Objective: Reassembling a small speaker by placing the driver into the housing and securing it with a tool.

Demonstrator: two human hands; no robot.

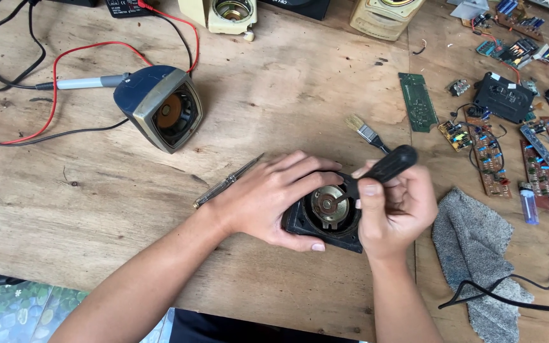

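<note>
- Left hand rests on the wooden table, fingers curled around the left side of a black speaker frame; thumb under its lower edge. Grip firm, frame steadied against the table.
- Speaker frame sits near the table's front edge, centre-right, between both hands. The round metal back of the driver faces up inside it.
- Right hand is clenched around the black handle of a screwdriver; the shaft angles down-left, tip touching the metal centre of the driver.
- Small paintbrush lies just beyond the right hand, bristles pointing up-left.
- Thin clear-handled screwdriver lies on the table just left of the left hand.
- Grey cloth lies right of the right hand, a black cable crossing its lower part.
- Blue-and-grey speaker housing stands well apart, upper left, opening turned toward the camera.
- Several circuit boards are scattered at the far right.
</note>
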